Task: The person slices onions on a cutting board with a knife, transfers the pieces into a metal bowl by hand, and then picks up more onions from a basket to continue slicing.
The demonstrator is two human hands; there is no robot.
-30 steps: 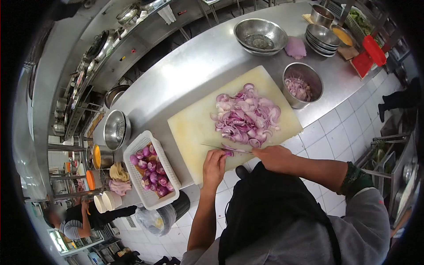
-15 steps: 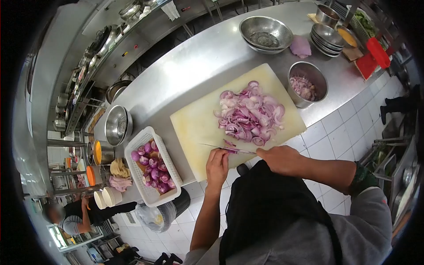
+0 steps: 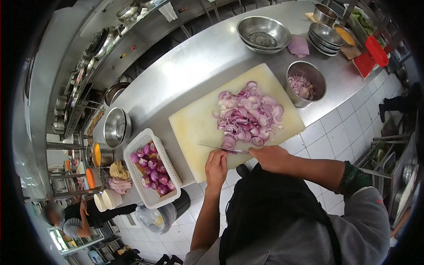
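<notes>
My right hand (image 3: pixel 270 158) is wrapped round the handle of a knife (image 3: pixel 218 147), whose thin blade points left across the near edge of a pale cutting board (image 3: pixel 187 121). Against the blade, my left hand (image 3: pixel 216 167) has bent fingers closed on a red onion, mostly hidden by the fingers and the knife. Fresh slices lean just beyond the blade. A broad heap of sliced red onion (image 3: pixel 249 112) covers the board's right half. Left of the board, a white plastic basket (image 3: pixel 176 180) holds several whole peeled red onions (image 3: pixel 154 176).
A deep metal pot (image 3: pixel 319 98) with onion pieces stands right of the board. Steel bowls (image 3: pixel 265 33) and a pink cloth (image 3: pixel 299 45) sit at the back. More bowls (image 3: pixel 115 128) are at left, near a lined bin (image 3: pixel 154 218). A co-worker (image 3: pixel 73 221) stands at lower left.
My right hand and the knife have shifted slightly left. More cut slices now lie fanned on the far side of the blade. My left hand stays almost in place.
</notes>
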